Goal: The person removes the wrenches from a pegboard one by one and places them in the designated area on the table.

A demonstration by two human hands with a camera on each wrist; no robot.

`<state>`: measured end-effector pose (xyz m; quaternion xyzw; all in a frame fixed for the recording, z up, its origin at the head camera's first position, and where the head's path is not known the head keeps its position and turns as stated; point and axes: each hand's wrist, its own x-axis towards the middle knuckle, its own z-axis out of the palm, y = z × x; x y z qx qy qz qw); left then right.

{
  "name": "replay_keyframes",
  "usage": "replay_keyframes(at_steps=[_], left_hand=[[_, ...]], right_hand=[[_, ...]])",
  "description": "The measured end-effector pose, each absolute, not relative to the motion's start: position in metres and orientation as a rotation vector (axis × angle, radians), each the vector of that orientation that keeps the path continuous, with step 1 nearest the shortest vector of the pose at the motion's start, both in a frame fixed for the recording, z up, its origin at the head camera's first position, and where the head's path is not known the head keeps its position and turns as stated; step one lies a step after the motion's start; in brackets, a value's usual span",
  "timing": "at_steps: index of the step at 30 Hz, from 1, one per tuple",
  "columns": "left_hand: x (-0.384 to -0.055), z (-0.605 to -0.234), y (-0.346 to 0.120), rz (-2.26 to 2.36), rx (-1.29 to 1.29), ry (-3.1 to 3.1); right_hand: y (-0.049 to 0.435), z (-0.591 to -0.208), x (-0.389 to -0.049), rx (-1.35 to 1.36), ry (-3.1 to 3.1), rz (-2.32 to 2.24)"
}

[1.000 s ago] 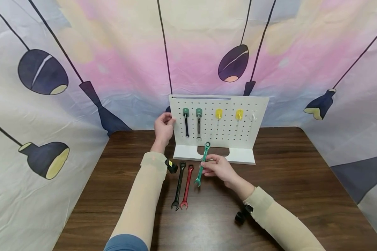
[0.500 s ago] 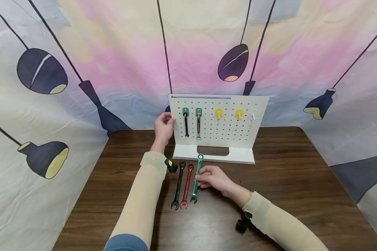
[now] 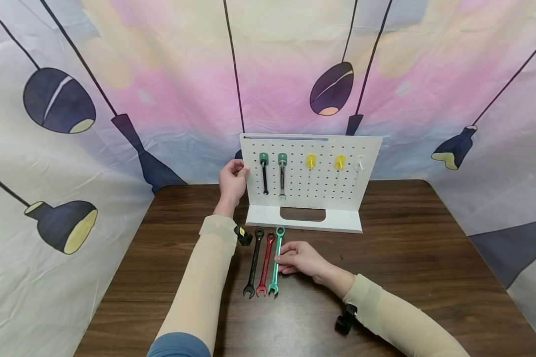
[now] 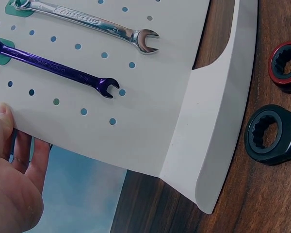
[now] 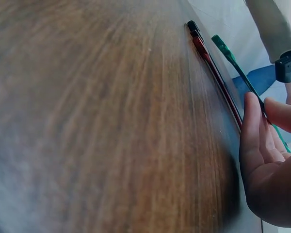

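My right hand pinches a green combination wrench by its shaft, close over the table; in the right wrist view the green wrench stands a little above the wood. To its left lie a red wrench and a black wrench, roughly parallel, ring ends toward the board. My left hand grips the left edge of a white pegboard, thumb on the front and fingers behind. On the board's green hooks hang a purple wrench and a silver wrench.
Two yellow hooks and a clear hook sit bare on the pegboard's right half. The board's base has a cut-out and stands on the brown wooden table. A painted cloth hangs behind.
My right hand has brought the green wrench down and toward me, left beside the red wrench, turning it nearly parallel to the other two. The left hand has stayed on the board's edge.
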<state>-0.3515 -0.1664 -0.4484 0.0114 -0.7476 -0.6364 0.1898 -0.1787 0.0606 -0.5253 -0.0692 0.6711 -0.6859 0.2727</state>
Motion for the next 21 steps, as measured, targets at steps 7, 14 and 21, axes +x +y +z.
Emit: replay_keyframes(at_steps=[7,14,21], left_hand=[[-0.352,-0.448,-0.165,-1.798,0.041,-2.097],[-0.352,-0.448,-0.166,-1.802,0.048,-2.092],[-0.352,-0.448,-0.165,-1.802,0.046,-2.096]], right_hand=[[0.059,-0.532,-0.179,-0.170,1.816,-1.838],[0.058,-0.535,-0.180,-0.175,1.835,-1.817],[0.056,-0.536,-0.179,-0.191,1.862,-1.804]])
